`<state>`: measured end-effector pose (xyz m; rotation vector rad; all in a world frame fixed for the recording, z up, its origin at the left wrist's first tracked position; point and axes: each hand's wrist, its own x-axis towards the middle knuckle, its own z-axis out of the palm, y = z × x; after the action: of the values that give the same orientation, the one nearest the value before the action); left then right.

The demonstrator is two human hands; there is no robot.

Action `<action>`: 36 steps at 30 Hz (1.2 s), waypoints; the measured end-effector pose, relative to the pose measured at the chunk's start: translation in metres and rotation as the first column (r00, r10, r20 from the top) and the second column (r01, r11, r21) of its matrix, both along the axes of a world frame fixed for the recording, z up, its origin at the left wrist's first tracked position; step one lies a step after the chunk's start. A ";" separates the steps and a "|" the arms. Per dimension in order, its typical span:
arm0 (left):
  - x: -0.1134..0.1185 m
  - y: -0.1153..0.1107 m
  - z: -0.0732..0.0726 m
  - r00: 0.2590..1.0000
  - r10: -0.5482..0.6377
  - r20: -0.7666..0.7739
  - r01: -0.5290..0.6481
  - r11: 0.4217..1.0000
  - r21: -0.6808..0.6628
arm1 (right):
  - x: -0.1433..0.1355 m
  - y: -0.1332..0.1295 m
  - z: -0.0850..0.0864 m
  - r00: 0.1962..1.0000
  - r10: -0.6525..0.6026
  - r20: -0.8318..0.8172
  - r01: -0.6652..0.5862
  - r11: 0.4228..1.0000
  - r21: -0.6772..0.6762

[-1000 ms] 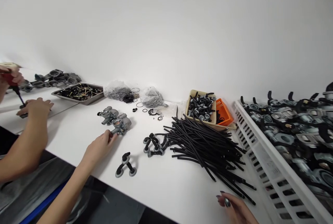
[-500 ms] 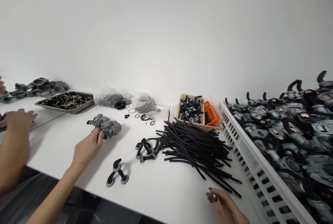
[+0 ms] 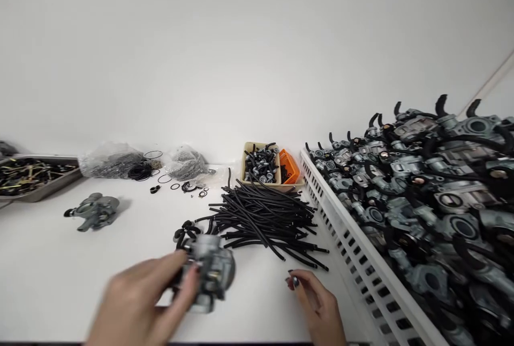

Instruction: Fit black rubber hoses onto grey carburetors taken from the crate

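A grey metal carburetor (image 3: 211, 273) is pinched between the thumb and fingers of my left hand (image 3: 148, 295), above the front part of the table. It hides part of the small black hose pieces (image 3: 188, 230) behind it. My right hand (image 3: 317, 303) is at the table's front, right of the carburetor, its fingers curled with the tips together; whatever they may hold is too small to make out. Beyond it lies a heap of black hoses (image 3: 265, 217). A second carburetor (image 3: 94, 211) rests on the table at the left.
A white slotted crate (image 3: 361, 265) full of carburetors fills the right side. At the back stand a cream tray (image 3: 243, 166) of small parts, an orange basket (image 3: 292, 166) and plastic bags (image 3: 112, 158). A metal tray (image 3: 44, 188) is at the far left.
My left hand has lifted a carburetor and brought it right, towards my right hand. The view has turned right, and the other person's hands have left it.
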<state>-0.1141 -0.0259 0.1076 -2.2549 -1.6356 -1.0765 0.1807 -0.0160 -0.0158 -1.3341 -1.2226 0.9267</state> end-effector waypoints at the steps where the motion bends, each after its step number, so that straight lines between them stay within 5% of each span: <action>1: 0.022 0.003 -0.005 0.995 -0.075 -0.069 0.073 0.997 -0.027 | -0.001 -0.001 0.001 1.000 -0.008 -0.012 0.008 1.000 -0.002; 6: 0.076 0.027 -0.025 0.942 -0.123 -0.313 0.091 0.989 -0.115 | -0.003 -0.001 0.001 1.000 0.004 -0.031 -0.003 1.000 0.007; 13: 0.092 0.041 -0.032 0.854 -0.179 -0.488 0.058 0.966 -0.252 | 0.006 0.002 -0.003 0.996 0.081 0.045 -0.082 0.996 0.030; 18: 0.099 0.046 -0.035 0.865 -0.230 -0.445 0.072 0.937 -0.343 | 0.007 0.002 0.000 0.994 0.078 0.074 -0.080 0.997 0.023; 23: 0.087 0.044 -0.043 0.939 -0.240 -0.246 0.167 0.944 -0.283 | 0.005 0.001 0.004 0.997 0.056 0.061 -0.057 0.998 0.011; 27: 0.064 0.036 -0.059 0.988 -0.091 0.125 0.120 0.961 -0.248 | 0.006 0.000 0.002 0.997 0.060 0.055 -0.059 0.998 -0.019; 32: 0.062 0.026 -0.082 0.838 0.031 0.545 0.196 0.915 -0.352 | 0.003 0.004 0.006 0.994 0.093 0.057 -0.090 0.995 -0.052; 36: 0.078 0.022 -0.093 0.660 0.075 0.748 0.463 0.744 -0.483 | -0.006 0.023 0.036 0.989 0.046 0.143 -0.054 0.997 0.052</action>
<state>-0.0359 -0.0035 0.0150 -2.6523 -2.4025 -1.9368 0.1744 0.0068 0.0201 -1.3493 -1.3864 0.8378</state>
